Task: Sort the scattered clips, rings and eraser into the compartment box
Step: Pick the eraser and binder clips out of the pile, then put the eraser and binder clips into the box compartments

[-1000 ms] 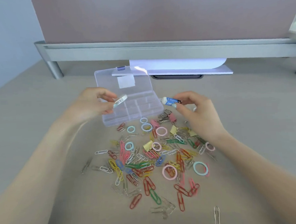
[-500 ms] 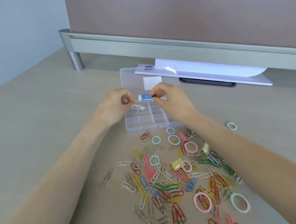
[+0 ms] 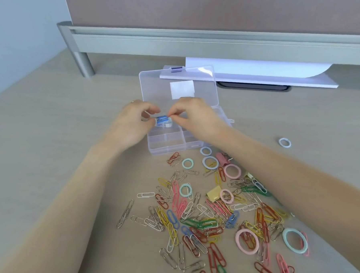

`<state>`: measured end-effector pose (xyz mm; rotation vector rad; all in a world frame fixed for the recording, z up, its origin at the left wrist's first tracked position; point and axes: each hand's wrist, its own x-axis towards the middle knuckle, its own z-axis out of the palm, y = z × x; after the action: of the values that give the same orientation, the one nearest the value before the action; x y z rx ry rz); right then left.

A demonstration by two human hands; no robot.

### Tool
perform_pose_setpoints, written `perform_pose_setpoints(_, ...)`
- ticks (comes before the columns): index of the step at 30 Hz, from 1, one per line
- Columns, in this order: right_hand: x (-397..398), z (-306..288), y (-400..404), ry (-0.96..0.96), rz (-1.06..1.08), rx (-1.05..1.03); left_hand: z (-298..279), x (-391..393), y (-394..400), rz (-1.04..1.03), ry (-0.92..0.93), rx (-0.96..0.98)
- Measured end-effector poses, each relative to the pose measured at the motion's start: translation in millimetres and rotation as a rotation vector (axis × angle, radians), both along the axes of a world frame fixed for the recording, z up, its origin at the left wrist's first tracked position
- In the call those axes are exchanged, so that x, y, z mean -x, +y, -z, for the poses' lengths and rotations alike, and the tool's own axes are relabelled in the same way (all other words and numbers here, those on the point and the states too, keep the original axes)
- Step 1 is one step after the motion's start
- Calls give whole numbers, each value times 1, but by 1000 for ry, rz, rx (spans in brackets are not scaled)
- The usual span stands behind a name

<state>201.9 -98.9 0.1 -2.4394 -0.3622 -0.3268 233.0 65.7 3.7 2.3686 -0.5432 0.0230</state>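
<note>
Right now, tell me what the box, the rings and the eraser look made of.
Box: clear hard plastic, glossy; the table shows through its walls and the open lid glints.
Rings: pastel and smooth with a slight sheen; likely plastic or coated metal, cannot tell which.
Eraser, pinched between the left hand and the right hand: white matt body, probably rubber or vinyl, in a blue printed sleeve.

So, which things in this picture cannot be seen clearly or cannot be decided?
- Eraser, head view: the fingertips of both hands cover its ends; its label print is too small to read.
- Compartment box: the left hand and right hand hide its back compartments, so their contents are unknown.
- Paper clips: the bottom edge cuts some off.
- The dark slot under the white sheet: mostly covered.
</note>
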Motion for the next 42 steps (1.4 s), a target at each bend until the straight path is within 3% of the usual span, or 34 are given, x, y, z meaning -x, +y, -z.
perform_pose_setpoints(3, 2, 4, -1, -56, -53, 74, 1, 1, -3, -3, -33, -22)
perform_pose_setpoints(18, 39, -7, 2, 152, -25, -273, -9, 6, 0, -1, -32, -97)
perform_pose_setpoints(22, 66, -30, -32, 119, 76, -329, -18, 20, -7, -7, -111, -28)
perform_pose_setpoints(27, 104, -35, -92, 209, 211, -198, -35, 54, -37, 162, -171, 62)
perform_pose_setpoints(31, 123, -22, -117, 299, 233, -88, -28, 84, -66, 326, -267, -122)
perform_pose_setpoints(37, 127, -21, -120, 363, 63, 71, -9, 108, -83, 378, -320, -324)
perform_pose_setpoints(42, 130, -17, -125, 396, -5, 116, -5, 113, -84, 383, -316, -363)
